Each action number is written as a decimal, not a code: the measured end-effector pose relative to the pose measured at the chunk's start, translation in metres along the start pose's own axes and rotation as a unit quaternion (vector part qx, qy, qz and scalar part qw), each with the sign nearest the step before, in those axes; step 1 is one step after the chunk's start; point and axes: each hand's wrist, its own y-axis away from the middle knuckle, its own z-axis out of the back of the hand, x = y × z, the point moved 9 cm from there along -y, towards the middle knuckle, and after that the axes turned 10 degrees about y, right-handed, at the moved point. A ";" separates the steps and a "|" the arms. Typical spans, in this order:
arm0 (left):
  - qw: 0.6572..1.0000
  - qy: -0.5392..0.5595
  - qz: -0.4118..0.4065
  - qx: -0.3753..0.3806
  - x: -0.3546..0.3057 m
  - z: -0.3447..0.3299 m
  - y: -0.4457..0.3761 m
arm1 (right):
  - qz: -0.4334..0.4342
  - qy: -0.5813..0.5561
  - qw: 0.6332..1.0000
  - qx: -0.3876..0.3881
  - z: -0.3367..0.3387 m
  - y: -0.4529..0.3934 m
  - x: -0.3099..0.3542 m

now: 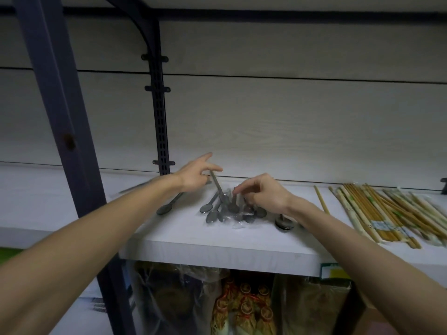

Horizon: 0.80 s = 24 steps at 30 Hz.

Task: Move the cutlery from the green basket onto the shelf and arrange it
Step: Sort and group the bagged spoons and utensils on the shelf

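A heap of several grey metal spoons (223,209), some in clear plastic wrap, lies on the white shelf (217,247). My left hand (194,176) pinches the handle end of one spoon (216,183), which slants up out of the heap. My right hand (263,193) is over the heap's right side, its fingers curled down around the wrapped spoon handles. One single spoon (169,206) lies apart to the left. A green patch (8,253) shows at the far left edge below the shelf; I cannot tell if it is the basket.
Bundles of bamboo chopsticks (387,213) fill the shelf's right part, with one loose stick (321,200) beside them. A dark metal upright (159,117) stands at the back wall, a thick post (60,117) at left. Packaged goods (242,308) sit on the shelf below.
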 end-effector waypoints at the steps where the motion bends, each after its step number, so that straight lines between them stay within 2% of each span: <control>1: 1.000 0.009 0.012 0.013 0.002 -0.002 0.001 | -0.008 -0.002 1.000 -0.003 0.002 -0.003 0.002; 3: 0.999 0.001 0.026 0.031 0.005 -0.003 0.003 | -0.010 0.004 1.000 -0.018 0.005 -0.011 0.008; 6: 0.997 -0.034 0.064 0.016 0.015 0.009 0.004 | -0.005 0.029 0.999 -0.019 -0.001 -0.024 0.016; 8: 0.987 -0.098 0.126 -0.008 0.034 0.026 0.008 | 0.001 0.082 0.997 -0.011 -0.010 -0.034 0.025; 11: 0.951 -0.176 0.252 -0.034 0.077 0.052 0.025 | 0.030 0.164 0.986 0.008 -0.031 -0.049 0.044; 13: 0.937 -0.156 0.309 -0.044 0.104 0.061 0.030 | 0.035 0.227 0.973 0.025 -0.047 -0.063 0.052; 15: 0.927 -0.138 0.349 -0.018 0.119 0.057 0.034 | 0.039 0.282 0.958 0.036 -0.061 -0.078 0.059; 17: 0.916 -0.138 0.374 0.050 0.118 0.046 0.040 | 0.031 0.292 0.954 0.056 -0.071 -0.091 0.063; 19: 0.907 -0.147 0.387 0.074 0.121 0.043 0.041 | 0.020 0.307 0.949 0.073 -0.077 -0.099 0.064; 24: 0.908 -0.169 0.383 0.006 0.118 0.057 0.037 | -0.009 0.402 0.915 0.038 -0.067 -0.110 0.053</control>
